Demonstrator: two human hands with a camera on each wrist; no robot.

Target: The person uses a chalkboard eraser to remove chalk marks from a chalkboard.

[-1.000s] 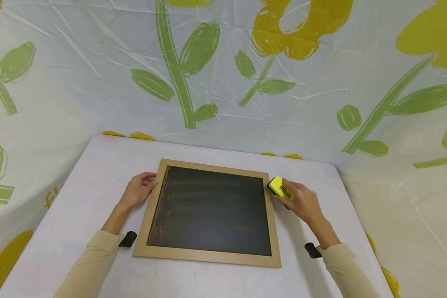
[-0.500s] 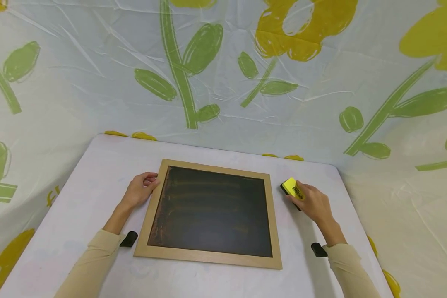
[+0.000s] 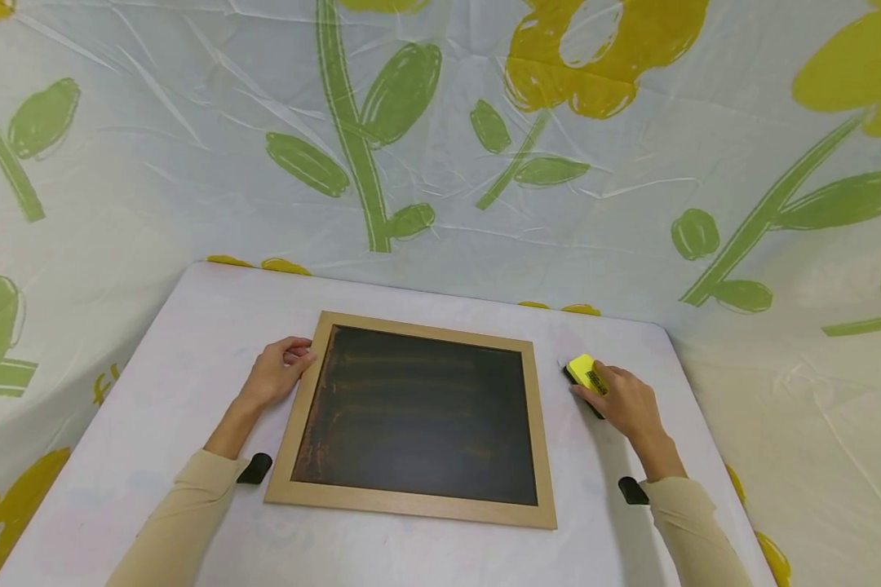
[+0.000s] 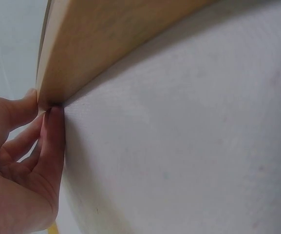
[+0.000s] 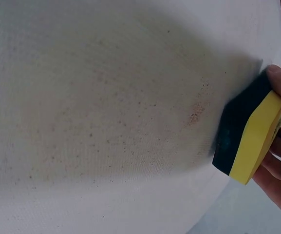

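Observation:
A framed chalkboard [image 3: 418,416] lies flat on the white table, its dark surface showing faint yellowish streaks and reddish smears along the left side. My left hand [image 3: 275,375] holds the left edge of the wooden frame [image 4: 101,44], thumb on top and fingers against the side. To the right of the board, my right hand [image 3: 627,399] grips a yellow board eraser [image 3: 586,373] between thumb and fingers. Its dark felt side [image 5: 235,129] faces the tabletop, at or very near it; I cannot tell whether it touches.
The white table [image 3: 382,554] carries small dark and reddish specks of dust [image 5: 196,114] beside the eraser. A flower-printed cloth [image 3: 440,269] hangs behind the table and on both sides. Black wrist straps [image 3: 255,469] show at both sleeves.
My right hand has moved the eraser right, off the board's right frame edge and over the tabletop, slowing lately. The left hand and the chalkboard have stayed in place.

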